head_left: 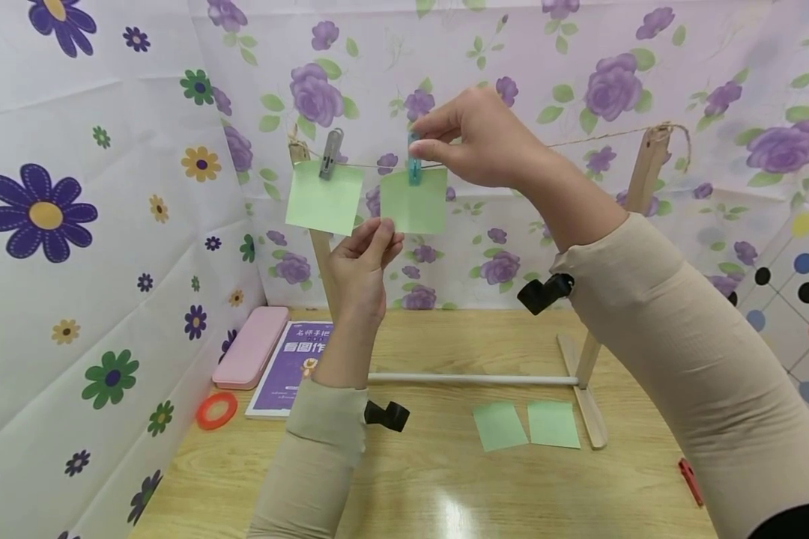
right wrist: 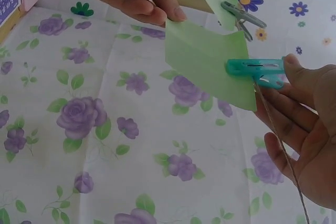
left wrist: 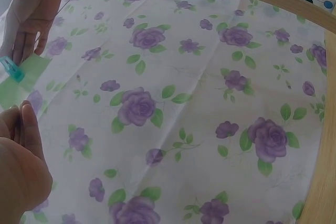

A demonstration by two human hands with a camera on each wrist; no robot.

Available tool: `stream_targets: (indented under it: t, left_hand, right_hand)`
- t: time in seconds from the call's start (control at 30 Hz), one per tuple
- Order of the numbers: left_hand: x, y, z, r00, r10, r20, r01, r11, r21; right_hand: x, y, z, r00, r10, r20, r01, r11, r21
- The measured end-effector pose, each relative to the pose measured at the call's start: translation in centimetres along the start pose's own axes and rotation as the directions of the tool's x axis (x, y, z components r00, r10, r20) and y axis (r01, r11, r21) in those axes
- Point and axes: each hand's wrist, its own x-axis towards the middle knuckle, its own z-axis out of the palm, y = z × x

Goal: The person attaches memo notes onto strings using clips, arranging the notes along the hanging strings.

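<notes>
A green paper square [head_left: 414, 206] hangs at the string [head_left: 593, 139] under a teal clothespin [right wrist: 254, 67]. My right hand [head_left: 482, 138] pinches the clothespin's upper end between thumb and fingers. From below, my left hand [head_left: 364, 262] pinches the lower left corner of that same square. Left of it, a second green square [head_left: 323, 198] hangs from the string by a grey clothespin [head_left: 331, 153]. In the right wrist view the teal clothespin's jaws overlap the paper's top edge and the string.
Two more green squares [head_left: 499, 427] lie on the table [head_left: 431, 479]. A wooden post [head_left: 647, 172] carries the string's right end; a white rod [head_left: 472, 379] joins the stand low down. At left are a pink case [head_left: 252, 348], purple book [head_left: 286, 374] and red tape ring [head_left: 216, 411]. A red clothespin [head_left: 691, 481] lies right.
</notes>
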Motion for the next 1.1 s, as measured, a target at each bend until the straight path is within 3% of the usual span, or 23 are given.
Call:
stream_targets:
  t: [0.43,0.53,0.6,0.63,0.7,0.77,0.87,0.97,1.1]
  left_hand:
    - [0.0,0.0,0.0,1.000,0.007,0.003,-0.007,1.000,-0.003]
    - [0.0,-0.1,-0.1,1.000,0.007,0.004,-0.007,1.000,0.005]
    - [0.0,-0.1,-0.1,1.000,-0.001,0.005,0.001,1.000,0.018]
    - [0.0,-0.1,-0.2,1.000,-0.007,0.005,0.007,1.000,0.027]
    - [0.0,-0.1,-0.3,1.000,-0.024,0.005,0.024,0.999,0.045]
    - [-0.1,-0.2,-0.3,0.999,-0.045,0.007,0.044,0.997,0.062]
    - [-0.1,-0.3,-0.5,0.998,-0.059,0.019,0.058,0.995,0.077]
    - [-0.1,-0.3,-0.5,0.998,-0.061,0.034,0.058,0.994,0.089]
    - [-0.1,-0.3,-0.5,0.996,-0.068,0.060,0.061,0.992,0.111]
  right_hand:
    - [-0.2,-0.2,-0.1,0.999,0.036,0.025,-0.036,0.999,0.012]
    - [-0.5,-0.1,0.2,0.999,0.018,-0.037,-0.018,1.000,0.022]
    - [-0.8,-0.1,0.7,0.991,-0.010,-0.136,0.017,0.999,0.050]
    - [-1.0,-0.2,1.0,0.979,-0.035,-0.203,0.049,0.997,0.067]
    - [-1.7,-0.3,1.7,0.931,-0.104,-0.349,0.146,0.985,0.096]
    - [-2.4,-0.4,2.6,0.862,-0.184,-0.472,0.262,0.959,0.105]
    - [-3.9,-0.6,3.7,0.773,-0.291,-0.564,0.400,0.913,0.076]
    - [-5.4,-0.8,4.7,0.750,-0.335,-0.570,0.455,0.887,0.077]
    - [-7.5,-0.4,6.1,0.769,-0.327,-0.549,0.462,0.878,0.125]
